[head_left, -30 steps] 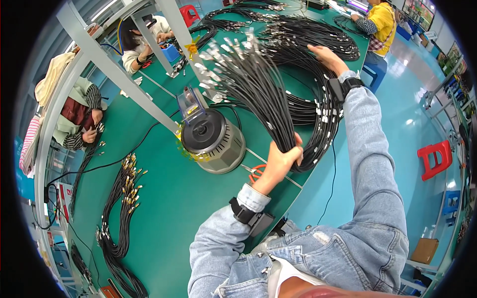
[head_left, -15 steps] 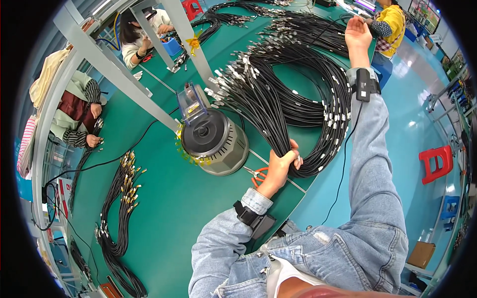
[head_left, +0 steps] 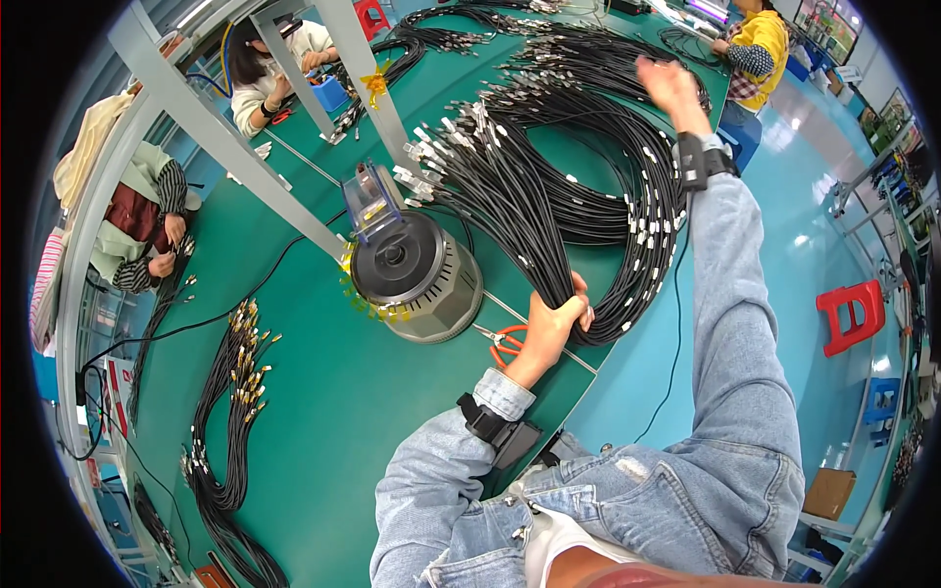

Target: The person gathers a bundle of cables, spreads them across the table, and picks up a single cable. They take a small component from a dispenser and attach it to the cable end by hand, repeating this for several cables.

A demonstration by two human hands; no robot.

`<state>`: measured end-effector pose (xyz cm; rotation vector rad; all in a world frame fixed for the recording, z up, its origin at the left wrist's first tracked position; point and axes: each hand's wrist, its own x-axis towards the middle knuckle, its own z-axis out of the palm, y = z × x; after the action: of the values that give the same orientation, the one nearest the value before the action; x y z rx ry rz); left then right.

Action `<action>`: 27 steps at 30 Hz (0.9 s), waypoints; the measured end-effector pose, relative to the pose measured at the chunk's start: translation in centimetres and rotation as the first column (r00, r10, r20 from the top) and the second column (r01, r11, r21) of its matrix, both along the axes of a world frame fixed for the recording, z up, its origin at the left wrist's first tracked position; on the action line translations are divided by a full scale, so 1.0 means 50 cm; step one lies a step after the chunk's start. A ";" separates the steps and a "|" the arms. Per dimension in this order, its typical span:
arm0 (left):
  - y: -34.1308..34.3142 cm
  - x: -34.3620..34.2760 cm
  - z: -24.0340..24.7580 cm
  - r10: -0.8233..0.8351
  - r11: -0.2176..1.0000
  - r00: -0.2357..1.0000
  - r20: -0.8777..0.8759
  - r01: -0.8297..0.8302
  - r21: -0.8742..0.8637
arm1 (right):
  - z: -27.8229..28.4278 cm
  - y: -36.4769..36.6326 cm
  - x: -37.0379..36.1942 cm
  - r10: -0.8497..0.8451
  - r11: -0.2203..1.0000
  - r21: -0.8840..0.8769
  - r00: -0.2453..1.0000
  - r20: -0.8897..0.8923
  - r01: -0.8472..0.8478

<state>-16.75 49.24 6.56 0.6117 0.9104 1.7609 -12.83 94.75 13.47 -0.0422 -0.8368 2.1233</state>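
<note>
A thick bundle of black cables with whitish connector ends lies looped on the green table. My left hand is closed round the near part of it, thumb across the top. White tags dot the loop's right side. My right hand is raised at the loop's far right, fingers stretched out and a little smeared by motion, with nothing seen in it. Orange-handled pliers lie just left of my left hand. A round grey machine with a dark top and a clear guard stands left of the bundle.
Another cable bundle with yellowish ends lies at the left. A grey metal frame rises across the far left of the table. Co-workers sit at the left, the far side and the far right. A red stool stands on the blue floor.
My right hand has moved left and slightly down, toward the far part of the cable loop. My left hand keeps its grip on the bundle. The whole view has shifted slightly.
</note>
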 end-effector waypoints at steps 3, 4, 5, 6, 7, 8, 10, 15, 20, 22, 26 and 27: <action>-0.011 -0.005 0.003 0.013 1.000 0.999 -0.029 -0.014 -0.024 | -0.060 -0.085 -0.039 -0.410 0.907 0.383 0.576 0.707 0.176; -0.009 -0.003 0.006 0.003 1.000 1.000 -0.022 -0.003 -0.020 | -0.059 -0.097 -0.041 -0.633 0.746 0.662 0.232 0.738 -0.073; -0.007 -0.002 0.008 -0.008 1.000 1.000 -0.015 0.008 -0.015 | -0.053 -0.104 -0.043 -0.636 0.743 0.665 0.232 0.736 -0.072; -0.009 -0.001 0.009 -0.014 1.000 1.000 -0.007 0.014 -0.016 | -0.044 -0.116 -0.048 -0.730 0.656 0.724 0.064 0.681 -0.212; -0.011 -0.002 0.008 -0.009 1.000 1.000 -0.006 0.009 -0.017 | -0.034 -0.126 -0.053 -0.811 0.567 0.740 -0.088 0.579 -0.362; -0.012 -0.002 0.006 -0.003 1.000 1.000 -0.002 0.003 -0.006 | -0.027 -0.137 -0.059 -0.874 0.480 0.712 -0.212 0.437 -0.512; -0.012 -0.004 0.004 0.004 1.000 1.000 0.004 -0.004 0.020 | -0.010 -0.161 -0.076 -0.843 0.516 0.663 -0.183 0.506 -0.543; -0.007 0.006 0.009 -0.001 0.999 1.000 -0.005 0.001 0.032 | -0.052 -0.204 -0.098 -0.900 0.421 0.639 -0.208 0.383 -0.644; -0.019 -0.003 0.013 0.002 1.000 0.995 -0.100 -0.002 -0.002 | -0.070 -0.286 -0.137 -0.939 0.345 0.546 -0.277 0.206 -0.764; -0.015 0.005 0.023 -0.025 1.000 0.989 -0.143 0.026 0.004 | -0.091 -0.252 -0.120 -0.940 0.341 0.572 -0.262 0.218 -0.746; -0.003 0.008 0.059 -0.057 0.998 0.987 -0.152 0.059 0.006 | -0.064 -0.169 -0.088 -0.946 0.325 0.712 -0.205 0.253 -0.623; -0.003 0.005 0.069 -0.052 0.999 0.987 -0.152 0.054 0.009 | -0.041 -0.159 -0.083 -0.946 0.325 0.785 -0.191 0.263 -0.528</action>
<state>-16.47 49.06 10.01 0.7803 0.9784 1.6913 -17.01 86.80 11.44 -1.4141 -2.4400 0.0647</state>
